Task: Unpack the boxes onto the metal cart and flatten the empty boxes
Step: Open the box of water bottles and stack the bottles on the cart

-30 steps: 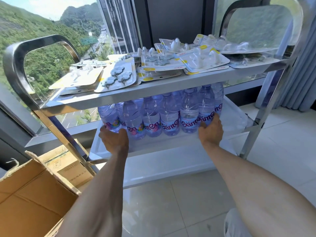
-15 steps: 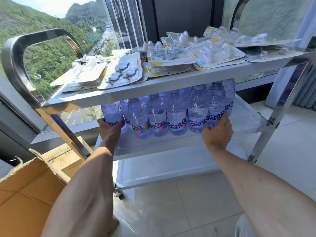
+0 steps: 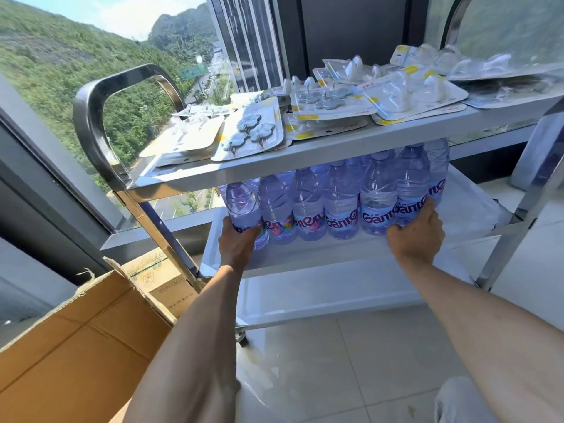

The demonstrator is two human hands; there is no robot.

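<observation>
Both hands (image 3: 238, 245) (image 3: 416, 236) grasping bottle pack (image 3: 335, 206) under hook-card-laden top shelf (image 3: 305, 155); open box (image 3: 91, 331) left.

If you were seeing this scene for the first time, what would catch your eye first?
The shrink-wrapped pack of clear plastic water bottles on the middle shelf of the shiny metal cart, with the left hand and right hand at its two ends. Then the white blister packs of hooks covering the top shelf, and the open brown cardboard box lower left.

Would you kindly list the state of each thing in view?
Water bottles: upright, shrink-wrapped together, on the cart's middle shelf.
Left hand: grips the pack's left end.
Right hand: grips its right end.
Cardboard box: open, flaps up.
Hook packs: flat on top shelf.
</observation>
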